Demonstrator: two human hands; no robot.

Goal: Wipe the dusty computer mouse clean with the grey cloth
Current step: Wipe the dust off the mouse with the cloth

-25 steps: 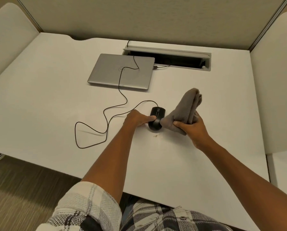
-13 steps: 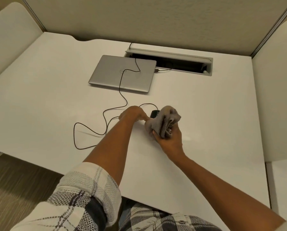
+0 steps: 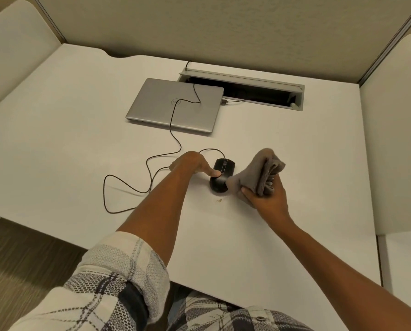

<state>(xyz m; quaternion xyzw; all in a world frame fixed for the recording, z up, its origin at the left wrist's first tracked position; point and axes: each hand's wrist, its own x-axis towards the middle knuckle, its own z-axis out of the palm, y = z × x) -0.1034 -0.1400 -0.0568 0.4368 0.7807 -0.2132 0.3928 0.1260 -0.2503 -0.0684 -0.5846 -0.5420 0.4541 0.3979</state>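
A black wired computer mouse [image 3: 223,168] lies on the white desk [image 3: 80,144]. My left hand [image 3: 192,164] rests against its left side, thumb pressed on its top, holding it steady. My right hand [image 3: 268,198] grips a bunched grey cloth [image 3: 259,174] just right of the mouse. The cloth's lower corner touches the mouse's near right edge. The rest of the cloth stands up above my fist. The near right part of the mouse is hidden by the cloth.
The mouse's black cable [image 3: 149,168] loops across the desk to the left and runs over a closed silver laptop [image 3: 175,106]. An open cable tray [image 3: 247,91] is set in the desk behind. A small speck of debris [image 3: 219,200] lies just in front of the mouse. Partition walls surround the desk.
My right hand has swept the cloth off the mouse to the right, uncovering its black top. Half a second ago the cloth covered it. My left hand stayed on the mouse.
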